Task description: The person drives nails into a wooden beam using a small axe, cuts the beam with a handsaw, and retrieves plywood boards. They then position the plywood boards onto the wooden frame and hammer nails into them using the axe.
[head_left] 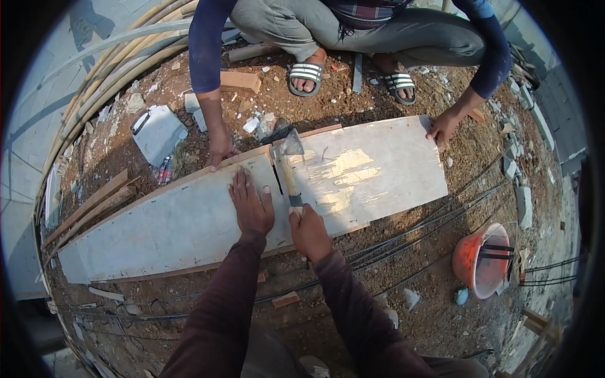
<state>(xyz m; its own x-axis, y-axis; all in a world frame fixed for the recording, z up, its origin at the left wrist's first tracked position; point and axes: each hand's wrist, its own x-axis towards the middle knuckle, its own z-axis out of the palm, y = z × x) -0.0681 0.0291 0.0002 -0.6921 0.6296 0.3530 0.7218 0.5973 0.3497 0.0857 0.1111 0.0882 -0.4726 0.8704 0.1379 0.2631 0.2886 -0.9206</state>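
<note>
My right hand (310, 233) is closed around the dark grip of a hammer (289, 173) with a pale handle and a broad grey head. The hammer lies over the seam between two pale plywood panels. On the left panel (170, 220), my left hand (252, 205) rests flat with fingers spread. The right panel (372, 170) has a splintered, yellowish patch. Across from me, a co-worker's hand (220, 148) touches the far edge of the left panel. The co-worker's other hand (444, 129) holds the right panel's outer corner.
The co-worker squats on rubble-strewn soil. An orange bucket (465, 261) stands at the right, near black rods or cables (409, 230). Wooden strips (94, 208) and a white jerrycan-like container (159, 135) lie at the left. A wood block (239, 82) sits beyond the panels.
</note>
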